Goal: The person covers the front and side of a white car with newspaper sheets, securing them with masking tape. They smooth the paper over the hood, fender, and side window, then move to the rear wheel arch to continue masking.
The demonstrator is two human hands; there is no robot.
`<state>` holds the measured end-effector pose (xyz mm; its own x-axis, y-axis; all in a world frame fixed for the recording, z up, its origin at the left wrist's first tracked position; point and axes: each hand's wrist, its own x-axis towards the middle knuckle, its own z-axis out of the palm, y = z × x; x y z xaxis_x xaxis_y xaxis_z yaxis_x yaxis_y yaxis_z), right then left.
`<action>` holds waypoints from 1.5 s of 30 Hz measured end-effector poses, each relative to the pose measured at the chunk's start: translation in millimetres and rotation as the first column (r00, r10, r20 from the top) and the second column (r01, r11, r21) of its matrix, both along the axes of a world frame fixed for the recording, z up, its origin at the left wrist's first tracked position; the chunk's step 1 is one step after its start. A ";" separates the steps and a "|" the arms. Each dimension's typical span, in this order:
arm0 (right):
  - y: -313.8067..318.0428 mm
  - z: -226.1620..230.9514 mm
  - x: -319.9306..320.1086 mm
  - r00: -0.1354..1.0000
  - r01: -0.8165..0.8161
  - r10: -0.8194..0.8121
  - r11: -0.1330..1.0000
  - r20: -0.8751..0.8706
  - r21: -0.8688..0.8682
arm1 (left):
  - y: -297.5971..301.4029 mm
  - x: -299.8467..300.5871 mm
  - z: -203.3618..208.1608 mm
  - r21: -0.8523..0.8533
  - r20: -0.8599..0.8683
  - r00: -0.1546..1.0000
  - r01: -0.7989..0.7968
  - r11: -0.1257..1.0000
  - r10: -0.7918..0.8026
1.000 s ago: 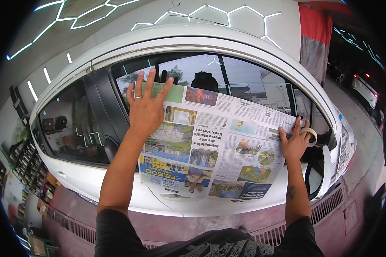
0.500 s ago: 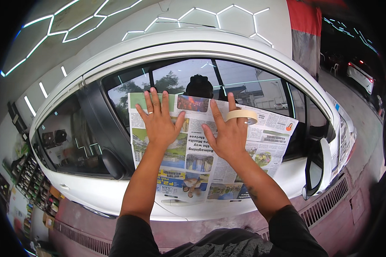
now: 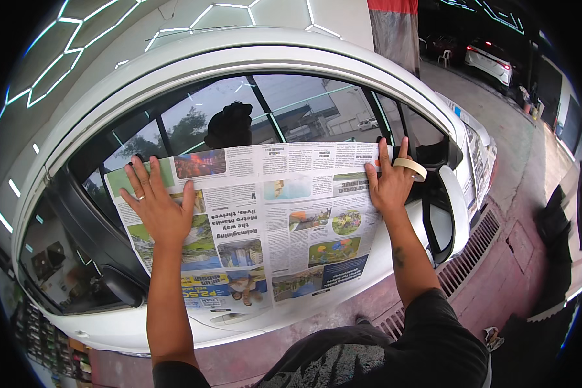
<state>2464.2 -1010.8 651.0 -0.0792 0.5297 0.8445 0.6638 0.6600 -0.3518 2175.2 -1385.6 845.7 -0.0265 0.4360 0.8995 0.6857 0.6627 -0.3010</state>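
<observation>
A printed newspaper sheet lies flat over the lower window and door of a white car, its print upside down to me. My left hand presses on the sheet's upper left part, open with fingers spread; a ring is on one finger. At the upper right corner, my right hand touches the sheet with fingers stretched out. Looped on the fingers of that hand is a roll of masking tape, cream-coloured. Above the paper's top edge, dark window glass shows reflections.
A white side mirror juts out right of the sheet, and another dark mirror is at lower left. A floor grate runs along the reddish floor. Shelves of bottles stand at lower left; another white car is parked far right.
My right hand has moved right, from the sheet's middle to its upper right corner, carrying the tape roll. The paper looks flatter and straighter along its top; my view has turned right.
</observation>
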 end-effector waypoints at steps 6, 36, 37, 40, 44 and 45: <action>-0.9 -8.5 -0.8 0.998 0.057 -0.053 0.994 0.044 -0.096 | -19.7 -12.0 -4.9 -0.032 0.023 0.998 -0.059 0.998 0.060; -148.0 212.3 -181.7 0.137 -0.840 0.988 0.076 0.075 0.537 | -40.5 34.2 56.9 0.091 0.198 0.966 0.149 0.985 -0.164; -150.5 209.7 -182.1 0.141 -0.849 0.988 0.090 0.059 0.521 | -29.8 48.5 57.0 0.140 0.291 0.886 0.333 0.932 -0.360; -151.2 206.5 -187.1 0.146 -0.819 0.989 0.118 0.005 0.562 | 9.2 83.7 57.4 0.375 0.438 0.620 0.532 0.759 -0.651; -155.3 211.7 -185.5 0.096 -0.754 0.992 0.128 -0.085 0.644 | 35.7 91.8 41.0 0.689 0.519 0.228 0.458 0.562 -0.824; -151.6 210.5 -189.6 0.082 -0.739 0.993 0.118 -0.085 0.663 | 37.3 92.8 37.9 0.732 0.514 0.154 0.433 0.525 -0.844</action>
